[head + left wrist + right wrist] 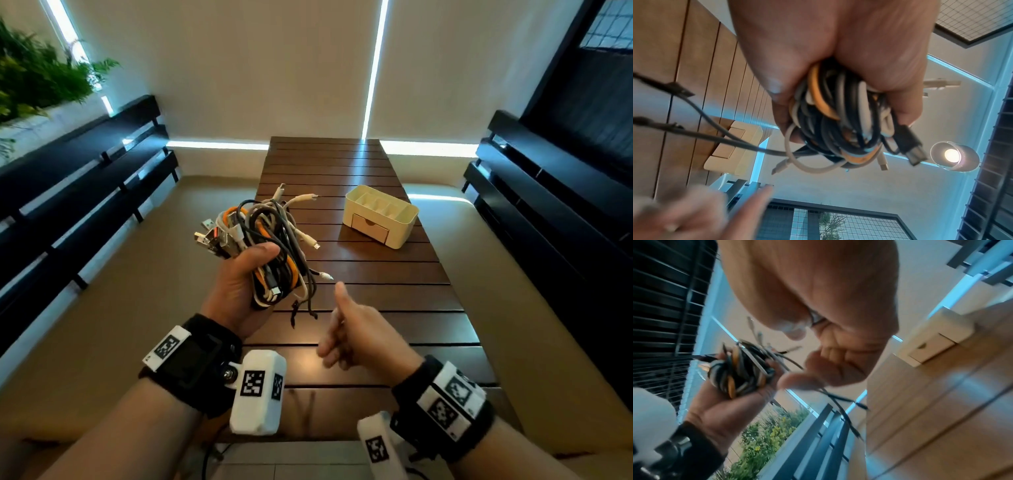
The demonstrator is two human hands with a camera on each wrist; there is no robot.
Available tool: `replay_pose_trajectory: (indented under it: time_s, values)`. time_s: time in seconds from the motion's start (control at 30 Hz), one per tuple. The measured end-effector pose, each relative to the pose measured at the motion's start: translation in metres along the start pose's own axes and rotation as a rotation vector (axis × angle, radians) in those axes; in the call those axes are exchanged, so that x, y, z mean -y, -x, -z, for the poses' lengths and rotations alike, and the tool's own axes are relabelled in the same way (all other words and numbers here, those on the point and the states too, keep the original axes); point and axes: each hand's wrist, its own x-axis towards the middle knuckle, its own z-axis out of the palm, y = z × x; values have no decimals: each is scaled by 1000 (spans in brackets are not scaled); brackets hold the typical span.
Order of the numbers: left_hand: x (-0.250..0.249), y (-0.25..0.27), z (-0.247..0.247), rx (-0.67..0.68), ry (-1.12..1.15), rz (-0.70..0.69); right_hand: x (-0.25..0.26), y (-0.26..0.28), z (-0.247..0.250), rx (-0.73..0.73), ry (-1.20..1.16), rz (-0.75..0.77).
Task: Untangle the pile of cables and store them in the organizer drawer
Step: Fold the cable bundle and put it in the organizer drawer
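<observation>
My left hand (pixel 239 284) is raised over the table's left edge and grips a tangled bundle of cables (pixel 260 222), black, white, grey and orange, with the thumb across it. In the left wrist view the fingers wrap round the cable bundle (pixel 840 120). Several plug ends stick out and dark loose ends (pixel 303 310) dangle below. My right hand (pixel 346 329) hovers just right of those ends, thumb up, fingers loosely curled and holding nothing. The cream organizer (pixel 404 233) stands further back on the right, its small drawer (pixel 370 228) closed.
The dark slatted wooden table (pixel 376 294) stretches away from me. Black benches (pixel 78 192) run along the left, and more black benches (pixel 548 212) along the right. A green plant (pixel 37 72) stands at the back left. A lit lamp (pixel 953 155) shows in the left wrist view.
</observation>
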Motion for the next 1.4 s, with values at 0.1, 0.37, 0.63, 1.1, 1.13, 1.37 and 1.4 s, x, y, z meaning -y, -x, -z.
replay_pose_trajectory:
  time_s: [0.1,0.37,0.63,1.1,1.13,1.37,1.4]
  values:
    - [4,2,-3,25,-3,12,-3,-12,-9,71,-274,-110]
    - [19,17,1,-29,34,90,13,-26,5,-182,-627,161]
    - [28,29,2,-99,0,111,35,-8,-4,-211,-117,411]
    - [20,18,-3,-102,9,33,50,-4,-24,51,92,407]
    - [19,17,-3,-97,13,32,51,-5,-26,43,114,417]
    - [17,17,-5,10,104,78,48,-19,-31,29,319,380]
    - [17,18,-3,20,114,82,49,-17,-31,19,356,386]
